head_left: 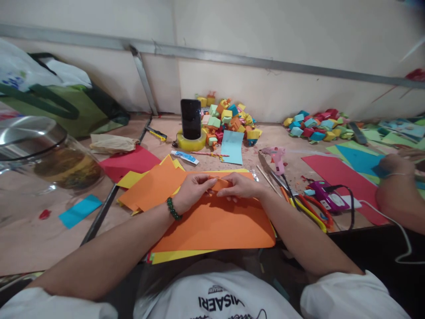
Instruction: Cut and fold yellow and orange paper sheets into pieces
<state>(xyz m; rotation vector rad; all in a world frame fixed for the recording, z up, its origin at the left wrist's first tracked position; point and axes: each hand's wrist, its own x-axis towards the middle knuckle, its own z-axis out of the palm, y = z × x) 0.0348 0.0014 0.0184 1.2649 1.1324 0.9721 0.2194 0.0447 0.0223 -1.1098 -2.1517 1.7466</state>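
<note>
Both my hands meet over a small folded orange paper piece (219,182) at the middle of the table. My left hand (191,189), with a green bead bracelet (173,209) on the wrist, pinches its left end. My right hand (239,186) pinches its right end with curled fingers. The piece lies above a large orange sheet (215,223), which rests on yellow sheets (172,255). More orange paper (154,186) fans out to the left.
A black phone (191,118) stands in a yellow tape roll (191,141). Behind are piles of coloured paper cubes (229,119) (315,124). A pink glue gun (277,157), scissors (312,212), a purple device (327,197) and another person's arm (396,190) are at the right. A glass jar (43,155) stands at the left.
</note>
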